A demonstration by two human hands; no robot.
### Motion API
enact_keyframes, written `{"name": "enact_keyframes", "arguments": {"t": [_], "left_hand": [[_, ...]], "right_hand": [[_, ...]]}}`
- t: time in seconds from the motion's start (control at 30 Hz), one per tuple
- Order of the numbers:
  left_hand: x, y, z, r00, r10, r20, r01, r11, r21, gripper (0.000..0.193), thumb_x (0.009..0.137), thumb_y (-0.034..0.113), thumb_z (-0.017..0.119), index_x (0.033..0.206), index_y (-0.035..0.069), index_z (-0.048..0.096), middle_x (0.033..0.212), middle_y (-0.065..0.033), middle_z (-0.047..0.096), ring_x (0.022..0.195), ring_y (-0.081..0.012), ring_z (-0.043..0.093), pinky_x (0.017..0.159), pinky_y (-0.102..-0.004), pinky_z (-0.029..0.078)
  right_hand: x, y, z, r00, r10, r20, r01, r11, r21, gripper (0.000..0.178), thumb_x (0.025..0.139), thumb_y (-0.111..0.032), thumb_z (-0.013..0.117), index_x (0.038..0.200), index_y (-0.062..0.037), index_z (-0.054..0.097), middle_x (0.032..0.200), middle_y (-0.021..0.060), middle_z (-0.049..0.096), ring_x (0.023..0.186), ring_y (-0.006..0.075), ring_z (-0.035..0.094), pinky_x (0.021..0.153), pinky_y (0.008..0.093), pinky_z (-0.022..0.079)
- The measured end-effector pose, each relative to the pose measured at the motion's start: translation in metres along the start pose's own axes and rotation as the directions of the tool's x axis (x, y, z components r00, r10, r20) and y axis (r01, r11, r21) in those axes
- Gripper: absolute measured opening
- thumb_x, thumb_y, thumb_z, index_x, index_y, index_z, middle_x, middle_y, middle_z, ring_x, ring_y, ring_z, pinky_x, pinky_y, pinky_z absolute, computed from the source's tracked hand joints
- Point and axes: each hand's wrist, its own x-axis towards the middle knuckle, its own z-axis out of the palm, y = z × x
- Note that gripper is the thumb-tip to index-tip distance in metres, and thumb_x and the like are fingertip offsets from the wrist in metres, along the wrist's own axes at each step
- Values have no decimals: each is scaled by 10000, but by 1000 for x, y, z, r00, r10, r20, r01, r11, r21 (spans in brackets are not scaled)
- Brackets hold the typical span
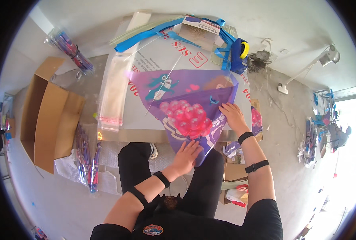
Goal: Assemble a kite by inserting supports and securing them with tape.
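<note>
A purple triangular kite sheet (150, 90), printed with cartoon figures and a cluster of pink balloons, lies across the table. Its narrow lower tip hangs over the near edge, above my lap. My left hand (186, 157) holds the kite near that tip, fingers over the upper side and thumb hidden. Higher up, my right hand (233, 117) rests with extended fingers on the sheet's right edge. A thin white rod (171, 73) crosses the upper part of the sheet.
A printed white board covers the table (146, 135). Clear plastic sleeves (116, 88) lie left; blue ribbon (146, 39), a small box (200, 29) and a blue tape dispenser (239, 56) lie along the far side. An open carton (46, 116) and wrapped bundles (87, 160) stand left.
</note>
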Motion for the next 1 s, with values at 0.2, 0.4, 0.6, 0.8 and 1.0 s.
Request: {"name": "enact_keyframes", "arguments": {"t": [0.2, 0.4, 0.6, 0.8, 1.0], "left_hand": [[14, -45, -69, 996, -79, 42, 89, 914, -396, 419, 757, 33, 590, 1176, 53, 586, 1155, -176, 617, 1092, -347, 568, 926, -434, 451], [52, -118, -98, 895, -229, -383, 203, 973, -106, 270, 778, 75, 645, 1035, 13, 587, 974, -163, 617, 951, -352, 589, 805, -443, 482], [83, -163, -94, 782, -385, -490, 510, 847, 148, 326, 756, 172, 737, 969, 30, 534, 966, -151, 567, 905, -359, 577, 760, -429, 493], [97, -190, -91, 727, -511, -459, 590, 807, 37, 244, 782, 181, 721, 891, 30, 563, 917, -147, 583, 867, -341, 593, 737, -413, 491], [95, -199, -96, 748, -524, -407, 585, 811, 31, 127, 827, 134, 658, 818, 32, 582, 871, -145, 599, 830, -351, 601, 707, -431, 483]], "right_hand": [[-30, -16, -11, 995, -26, 100, 22, 999, 46, 404, 808, -61, 550, 1197, -150, 616, 1259, 70, 577, 1222, 263, 498, 1052, 436, 364], [-65, -35, -31, 978, -32, 206, 23, 999, 46, 417, 791, -69, 572, 1195, -162, 617, 1271, 87, 565, 1229, 279, 487, 1042, 438, 371], [-90, -39, -42, 963, 2, 268, -22, 997, 71, 433, 784, -54, 576, 1206, -145, 609, 1281, 105, 557, 1239, 294, 480, 1027, 450, 382], [-88, -37, -62, 965, 49, 258, -101, 976, 192, 509, 702, 109, 520, 1173, -63, 604, 1234, 147, 571, 1217, 332, 490, 1010, 437, 405], [-49, -13, -78, 993, 93, 73, -109, 960, 256, 471, 683, 78, 553, 1137, -37, 607, 1164, 144, 588, 1097, 342, 556, 924, 425, 466]]}}
